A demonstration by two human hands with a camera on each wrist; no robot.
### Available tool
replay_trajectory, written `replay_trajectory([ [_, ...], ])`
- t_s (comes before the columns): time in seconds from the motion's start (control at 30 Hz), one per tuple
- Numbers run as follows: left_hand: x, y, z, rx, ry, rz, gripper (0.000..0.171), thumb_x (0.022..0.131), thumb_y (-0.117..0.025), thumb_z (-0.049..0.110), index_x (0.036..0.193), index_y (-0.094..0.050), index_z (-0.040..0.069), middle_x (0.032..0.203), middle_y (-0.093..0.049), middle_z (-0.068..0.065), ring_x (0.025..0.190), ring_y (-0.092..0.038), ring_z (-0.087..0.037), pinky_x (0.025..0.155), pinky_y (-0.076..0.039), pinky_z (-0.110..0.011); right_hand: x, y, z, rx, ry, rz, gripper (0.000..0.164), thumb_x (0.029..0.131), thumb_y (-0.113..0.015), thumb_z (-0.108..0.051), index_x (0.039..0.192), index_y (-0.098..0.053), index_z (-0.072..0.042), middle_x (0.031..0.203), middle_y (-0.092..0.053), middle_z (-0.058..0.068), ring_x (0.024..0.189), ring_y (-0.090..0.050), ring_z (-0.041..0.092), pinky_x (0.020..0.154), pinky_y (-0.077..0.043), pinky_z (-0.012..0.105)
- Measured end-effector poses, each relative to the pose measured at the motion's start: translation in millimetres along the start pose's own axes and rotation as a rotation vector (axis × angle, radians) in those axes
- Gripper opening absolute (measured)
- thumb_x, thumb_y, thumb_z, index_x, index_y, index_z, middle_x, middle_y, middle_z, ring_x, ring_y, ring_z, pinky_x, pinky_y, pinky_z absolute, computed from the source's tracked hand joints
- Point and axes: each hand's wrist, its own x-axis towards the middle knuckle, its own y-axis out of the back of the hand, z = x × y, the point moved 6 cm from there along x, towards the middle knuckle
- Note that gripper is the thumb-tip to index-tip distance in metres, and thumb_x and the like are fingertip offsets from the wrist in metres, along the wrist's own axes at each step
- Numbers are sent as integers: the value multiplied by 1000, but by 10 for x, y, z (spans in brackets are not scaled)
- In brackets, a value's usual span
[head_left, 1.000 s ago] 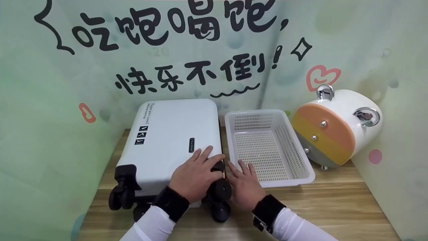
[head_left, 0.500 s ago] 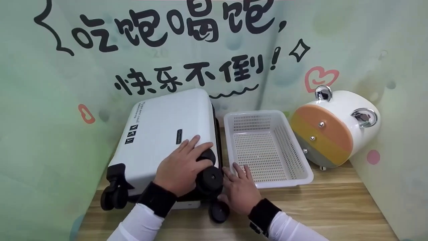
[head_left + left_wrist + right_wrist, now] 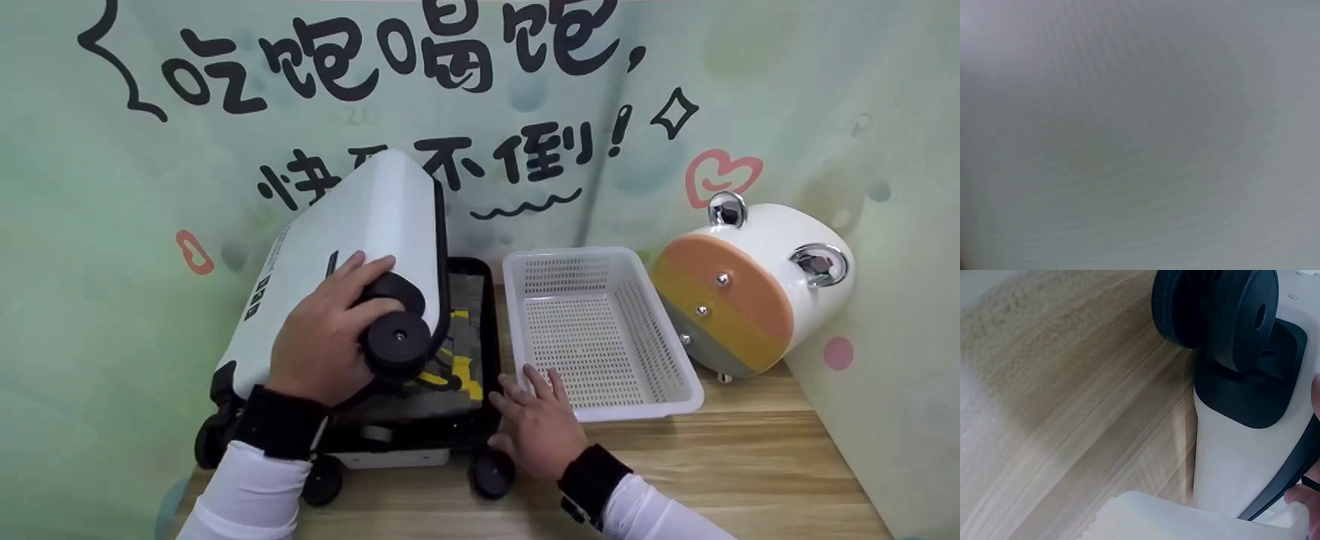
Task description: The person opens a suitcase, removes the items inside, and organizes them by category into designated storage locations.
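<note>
We find the suitcase (image 3: 492, 322) lying along the bench's (image 3: 750, 465) left edge, toward its back left corner, and we judge the opening of it to be partly done. The lid (image 3: 382, 217) stands tilted up, its free side well apart from the lower shell (image 3: 1224, 467), which lies flat on the bench. What seems left is the rest of the lid's swing: it leans over part of the lower shell and hides the left side of the inside. Through the gap we see grey and yellow contents (image 3: 461, 367), lying in the lower shell; we cannot tell what they are.

Our left hand (image 3: 319, 345) grips the lid's near corner, thumb and fingers curled about the black caster (image 3: 400, 337). The left wrist view is only a blur. Our right hand (image 3: 544, 424) has its fingers spread beside the lower shell's near right corner, some lying over the rim of the white basket (image 3: 622, 412); we cannot tell how firmly they press.

The basket stands just beside the suitcase, and a striped container (image 3: 750, 292) sits toward the bench's back right corner, with neither hand near it.
</note>
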Motion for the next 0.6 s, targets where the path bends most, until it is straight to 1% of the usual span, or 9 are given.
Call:
replay_trajectory([
  [0.1,-17,167,-112,-16,66,63,26,79,-76,34,98,-73,16,143,-51,-2,134,-44,-29,105,-39,-43,-3,-7,9,4,0,1,64,87,-62,-59,137,-60,-18,148,-46,5,138,-32,40,109,-16,66],
  [0.2,-58,357,-253,-43,158,126,33,70,-81,30,99,-73,15,145,-50,1,131,-48,-26,102,-43,-43,-6,-5,11,5,-2,5,65,87,-62,-59,137,-60,-18,148,-46,5,138,-32,40,108,-16,66],
  [0.27,-108,473,-353,-79,230,163,37,66,-84,25,100,-73,15,145,-49,3,128,-49,-24,98,-45,-40,-8,-2,11,5,-2,8,65,87,-62,-60,136,-60,-18,148,-46,5,138,-33,40,108,-16,66],
  [0.37,-202,606,-487,-136,334,189,43,64,-89,20,103,-73,16,146,-47,6,128,-49,-21,94,-45,-33,-11,5,8,14,-5,8,65,87,-63,-59,137,-60,-18,148,-46,5,138,-33,40,109,-15,66],
  [0.4,-226,635,-522,-156,358,189,46,62,-91,20,105,-73,16,147,-46,6,129,-48,-21,95,-43,-32,-12,7,6,19,-5,8,65,87,-63,-59,137,-60,-17,148,-46,5,138,-33,41,109,-15,65],
  [0.5,-289,695,-600,-209,412,177,61,54,-98,23,109,-71,16,149,-41,6,133,-42,-21,99,-40,-38,-18,16,-2,35,-9,9,65,87,-64,-58,138,-59,-17,148,-46,6,137,-33,41,110,-14,65],
  [0.6,-328,726,-638,-227,431,164,72,47,-102,28,110,-69,16,151,-37,2,136,-37,-25,101,-38,-53,-18,13,-9,40,-12,5,65,87,-63,-58,138,-59,-17,149,-45,6,138,-33,41,110,-14,65],
])
